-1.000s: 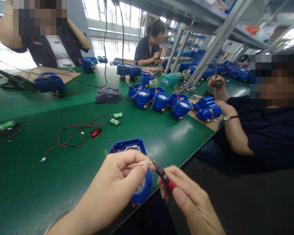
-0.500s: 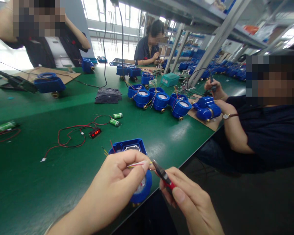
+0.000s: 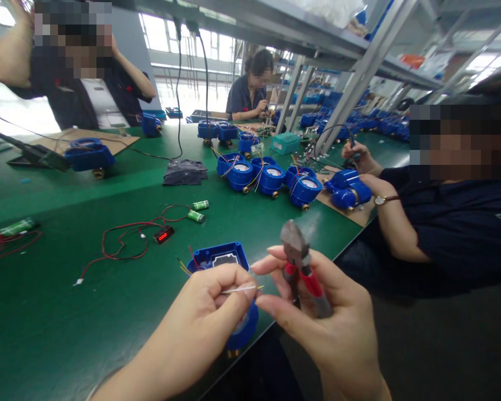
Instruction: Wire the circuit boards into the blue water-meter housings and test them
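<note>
Thin wires (image 3: 240, 289), one white and one with a yellow tip, are pinched between the thumb and forefinger of my left hand (image 3: 204, 317). Beneath that hand, a blue water meter (image 3: 244, 328) lies at the table's front edge, partly hidden, with loose coloured wires rising from its open box. My right hand (image 3: 329, 312) holds red-handled cutting pliers (image 3: 300, 256) in the palm, jaws pointing up. Its thumb and forefinger reach out, apart, close to the wire tips.
Several blue meters (image 3: 271, 177) stand in a row beyond my hands. A small red display (image 3: 163, 234) with leads and green batteries (image 3: 196, 216) lies left, near a dark cloth (image 3: 185, 172). A co-worker's arm (image 3: 394, 223) is at right, by a metal shelf post (image 3: 359, 78).
The pliers have left the wire tips and turned upward in my right hand, whose thumb and forefinger have spread. My left hand keeps its pinch, nearly still.
</note>
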Motion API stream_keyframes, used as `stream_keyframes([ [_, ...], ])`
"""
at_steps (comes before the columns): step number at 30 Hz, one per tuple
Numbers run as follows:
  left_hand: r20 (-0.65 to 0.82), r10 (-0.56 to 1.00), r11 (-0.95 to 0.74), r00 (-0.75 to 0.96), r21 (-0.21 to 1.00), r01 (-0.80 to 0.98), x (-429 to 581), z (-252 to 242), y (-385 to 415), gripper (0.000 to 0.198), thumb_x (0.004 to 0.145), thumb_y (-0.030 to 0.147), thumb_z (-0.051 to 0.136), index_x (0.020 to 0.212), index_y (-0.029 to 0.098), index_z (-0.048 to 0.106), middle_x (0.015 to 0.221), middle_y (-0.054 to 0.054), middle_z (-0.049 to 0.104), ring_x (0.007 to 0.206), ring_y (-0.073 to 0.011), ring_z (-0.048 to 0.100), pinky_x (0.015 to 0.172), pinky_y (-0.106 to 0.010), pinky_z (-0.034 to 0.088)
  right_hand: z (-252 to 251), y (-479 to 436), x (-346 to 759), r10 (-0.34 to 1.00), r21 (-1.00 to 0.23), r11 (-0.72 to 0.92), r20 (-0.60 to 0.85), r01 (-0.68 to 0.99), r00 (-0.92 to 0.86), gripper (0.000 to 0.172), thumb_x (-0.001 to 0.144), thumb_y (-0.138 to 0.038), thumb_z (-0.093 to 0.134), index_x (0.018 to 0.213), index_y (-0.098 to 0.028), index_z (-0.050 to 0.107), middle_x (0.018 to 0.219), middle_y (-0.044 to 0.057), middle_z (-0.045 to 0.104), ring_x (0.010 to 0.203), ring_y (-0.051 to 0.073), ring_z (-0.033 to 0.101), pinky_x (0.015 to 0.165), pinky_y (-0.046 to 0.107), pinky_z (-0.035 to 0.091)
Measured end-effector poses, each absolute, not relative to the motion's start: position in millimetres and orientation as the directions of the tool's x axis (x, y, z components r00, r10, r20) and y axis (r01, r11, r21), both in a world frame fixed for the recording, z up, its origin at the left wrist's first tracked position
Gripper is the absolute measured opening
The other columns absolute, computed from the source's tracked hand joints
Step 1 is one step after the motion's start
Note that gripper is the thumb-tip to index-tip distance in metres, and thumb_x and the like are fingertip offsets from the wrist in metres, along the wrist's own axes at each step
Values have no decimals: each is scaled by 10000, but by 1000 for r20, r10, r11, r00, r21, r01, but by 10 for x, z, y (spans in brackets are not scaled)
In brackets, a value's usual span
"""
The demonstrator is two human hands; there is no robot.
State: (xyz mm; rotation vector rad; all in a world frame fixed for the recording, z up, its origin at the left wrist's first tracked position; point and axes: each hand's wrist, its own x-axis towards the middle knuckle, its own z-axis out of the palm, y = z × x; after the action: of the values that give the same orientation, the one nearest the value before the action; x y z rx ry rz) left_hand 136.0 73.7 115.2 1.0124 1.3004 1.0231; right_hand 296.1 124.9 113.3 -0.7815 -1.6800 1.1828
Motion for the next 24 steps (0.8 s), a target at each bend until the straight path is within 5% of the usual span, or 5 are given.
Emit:
stream_keyframes([
  [10,-179,982,163,65,967,194,1365,1183,748,355,910,470,492,726,190,608,771,-14,599,764,-181,517,730,-319,390,1210,1229,2868,850,-920,392,363,-4,-382,293,812,-100,740,1021,-301,701,825,-91,727,698,49,667,682,100,537],
  [15,-61,996,44,61,968,248,1330,1219,738,153,897,363,586,887,256,695,950,13,668,947,-175,584,854,-295,397,1162,1258,2916,886,-951,308,299,-31,-353,279,848,-146,731,1042,-342,688,806,-104,716,668,30,647,656,68,528],
  [24,-195,980,190,43,977,93,1287,1228,722,485,951,550,397,785,198,687,748,-2,599,734,-166,542,674,-303,381,1131,1257,2930,905,-980,181,199,-84,-375,229,850,-198,746,1030,-328,692,788,-79,703,671,52,652,640,102,535],
])
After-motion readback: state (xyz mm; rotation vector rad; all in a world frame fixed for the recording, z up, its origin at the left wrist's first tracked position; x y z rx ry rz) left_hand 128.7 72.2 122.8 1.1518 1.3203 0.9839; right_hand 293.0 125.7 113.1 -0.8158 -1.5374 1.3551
